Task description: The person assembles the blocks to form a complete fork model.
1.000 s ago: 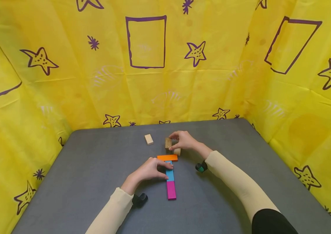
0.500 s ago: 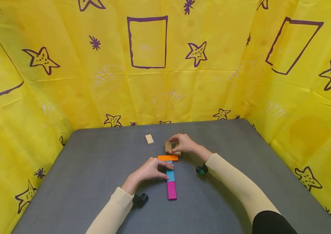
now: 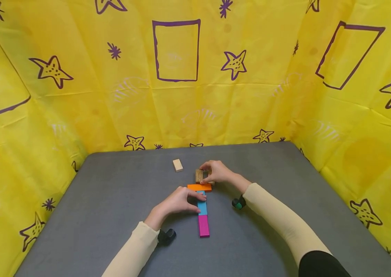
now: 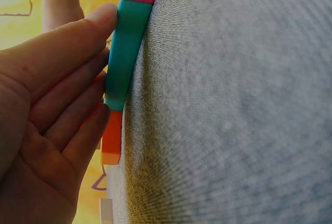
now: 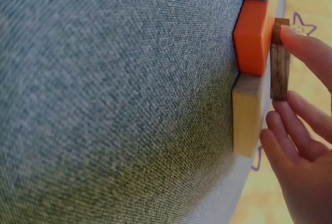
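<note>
My right hand [image 3: 218,172] pinches a dark brown wooden block [image 3: 199,176] between thumb and fingers, just behind the orange block [image 3: 199,187]. In the right wrist view, that brown block [image 5: 280,71] is seen past the orange block's edge; whether its lower side touches the table is hidden. A pale wooden block [image 5: 247,114] lies against the orange block's end, mostly covered by my hand in the head view. My left hand [image 3: 177,201] rests its fingertips and thumb on the blue block [image 3: 202,208], fingers fairly straight. A magenta block [image 3: 203,226] continues the row nearer me.
Another pale wooden block [image 3: 177,165] lies farther back on the grey table [image 3: 122,200], left of the brown one. Yellow cloth [image 3: 181,107] with drawn stars hangs behind and at both sides.
The brown block has come slightly nearer to the orange block with my right hand, which now covers more of the pale block beside it. My left hand keeps its place on the blue block.
</note>
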`<action>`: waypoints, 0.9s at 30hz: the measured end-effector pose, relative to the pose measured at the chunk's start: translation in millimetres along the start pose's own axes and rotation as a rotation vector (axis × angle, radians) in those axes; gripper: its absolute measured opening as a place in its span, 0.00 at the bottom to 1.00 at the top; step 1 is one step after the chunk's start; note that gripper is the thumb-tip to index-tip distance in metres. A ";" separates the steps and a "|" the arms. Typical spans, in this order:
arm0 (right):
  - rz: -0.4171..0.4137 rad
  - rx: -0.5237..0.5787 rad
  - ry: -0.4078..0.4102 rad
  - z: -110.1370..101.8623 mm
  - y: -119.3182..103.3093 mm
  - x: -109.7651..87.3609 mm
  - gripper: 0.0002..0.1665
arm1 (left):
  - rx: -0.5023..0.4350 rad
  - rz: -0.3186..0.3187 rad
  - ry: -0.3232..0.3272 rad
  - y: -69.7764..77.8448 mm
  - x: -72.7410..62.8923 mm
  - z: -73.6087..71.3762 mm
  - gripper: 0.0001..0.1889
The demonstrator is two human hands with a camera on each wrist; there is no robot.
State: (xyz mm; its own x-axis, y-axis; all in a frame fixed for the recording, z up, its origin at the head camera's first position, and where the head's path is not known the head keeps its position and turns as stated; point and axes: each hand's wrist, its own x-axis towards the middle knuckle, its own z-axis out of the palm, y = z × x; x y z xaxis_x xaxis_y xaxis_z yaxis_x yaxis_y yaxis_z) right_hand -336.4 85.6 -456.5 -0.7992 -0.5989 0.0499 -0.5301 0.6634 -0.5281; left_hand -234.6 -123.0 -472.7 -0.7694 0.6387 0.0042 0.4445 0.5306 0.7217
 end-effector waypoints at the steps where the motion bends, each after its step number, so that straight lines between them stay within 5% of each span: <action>1: 0.003 0.000 -0.001 0.2 0.0 -0.3 0.33 | -0.003 0.000 0.000 0.0 0.1 0.4 0.22; 27: -0.003 0.001 -0.046 0.3 2.3 3.3 0.31 | 0.003 -0.018 0.001 0.9 -0.5 1.0 0.21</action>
State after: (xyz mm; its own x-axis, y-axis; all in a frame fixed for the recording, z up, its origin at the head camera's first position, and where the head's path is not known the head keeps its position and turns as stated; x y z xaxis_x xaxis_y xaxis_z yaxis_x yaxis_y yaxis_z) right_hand -340.1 85.0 -457.8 -0.7840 -0.6207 0.0121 -0.5317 0.6613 -0.5291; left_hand -233.4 -122.3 -472.7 -0.7779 0.6283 -0.0077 0.4322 0.5439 0.7193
